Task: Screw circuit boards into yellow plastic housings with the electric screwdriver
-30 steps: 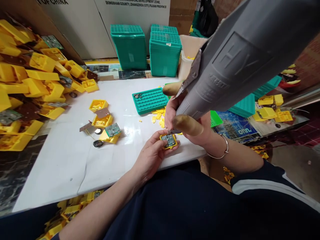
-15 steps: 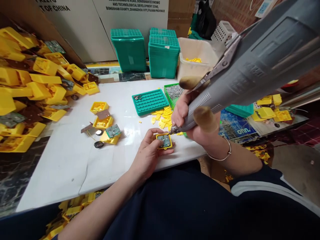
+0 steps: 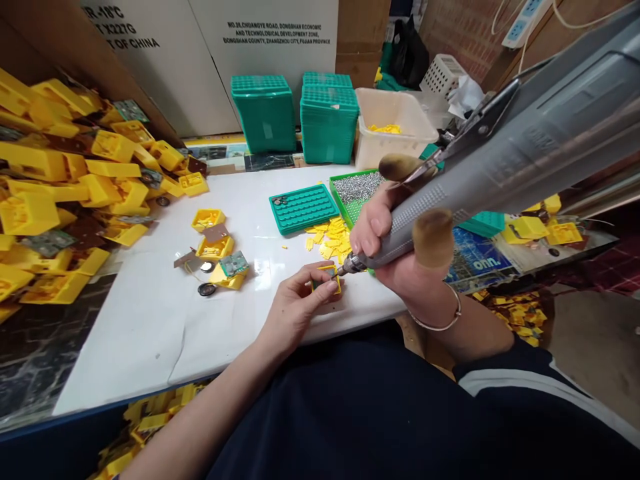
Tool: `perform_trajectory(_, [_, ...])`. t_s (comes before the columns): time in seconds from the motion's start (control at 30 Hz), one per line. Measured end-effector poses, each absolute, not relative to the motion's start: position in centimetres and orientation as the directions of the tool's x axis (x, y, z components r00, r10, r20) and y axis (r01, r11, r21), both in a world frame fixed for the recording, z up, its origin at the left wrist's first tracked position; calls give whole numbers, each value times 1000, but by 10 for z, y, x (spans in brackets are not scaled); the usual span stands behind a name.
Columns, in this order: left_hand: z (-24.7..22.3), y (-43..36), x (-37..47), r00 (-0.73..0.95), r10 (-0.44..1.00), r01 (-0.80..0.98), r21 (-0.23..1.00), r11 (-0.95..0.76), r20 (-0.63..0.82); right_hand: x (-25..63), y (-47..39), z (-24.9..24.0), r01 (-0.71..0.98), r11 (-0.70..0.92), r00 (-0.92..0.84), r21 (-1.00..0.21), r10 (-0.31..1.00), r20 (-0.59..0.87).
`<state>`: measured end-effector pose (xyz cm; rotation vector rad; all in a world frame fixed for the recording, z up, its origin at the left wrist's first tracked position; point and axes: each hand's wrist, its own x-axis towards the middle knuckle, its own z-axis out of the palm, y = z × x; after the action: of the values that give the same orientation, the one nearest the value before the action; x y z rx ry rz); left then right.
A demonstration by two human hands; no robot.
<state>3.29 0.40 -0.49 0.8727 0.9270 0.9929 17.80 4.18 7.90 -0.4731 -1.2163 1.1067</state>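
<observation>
My left hand (image 3: 300, 299) pinches a small yellow plastic housing (image 3: 337, 287) with a green circuit board in it, close to the table's front edge. The thumb covers much of the board. My right hand (image 3: 395, 247), with brownish covers on two fingers, is wrapped round a grey electric screwdriver (image 3: 480, 157). Its bit points down and left at the housing, by the left thumb; the exact contact is hidden. Just behind lie loose flat yellow pieces (image 3: 330, 237) and a green tray of screws (image 3: 357, 190).
A teal ribbed tray (image 3: 304, 209) holds a few dark round parts. Opened yellow housings with boards (image 3: 220, 250) lie left of centre. A large heap of yellow housings (image 3: 90, 180) fills the far left. Teal tray stacks (image 3: 263, 117) and a whitish bin (image 3: 395, 110) stand behind.
The housing has tilted in my left hand, and the thumb now covers more of the board. The screwdriver's tip has stayed near it. The whole view has shifted slightly.
</observation>
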Motion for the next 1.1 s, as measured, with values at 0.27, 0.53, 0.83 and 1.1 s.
perform_trajectory(0.27, [3, 10, 23, 300, 954, -47, 999, 20, -5, 179, 41, 79, -423, 363, -73, -830, 899, 431])
perform_trajectory(0.53, [-6, 4, 21, 406, 893, -292, 899, 326, -192, 178, 43, 80, -456, 330, -69, -826, 913, 403])
perform_trajectory(0.83, [-6, 5, 29, 334, 895, -368, 834, 411, -294, 181, 47, 56, -354, 379, -174, -855, 872, 458])
perform_trajectory(1.1, [-3, 6, 33, 301, 891, -372, 818, 438, -340, 170, 52, 49, -351, 267, -162, -897, 927, 339])
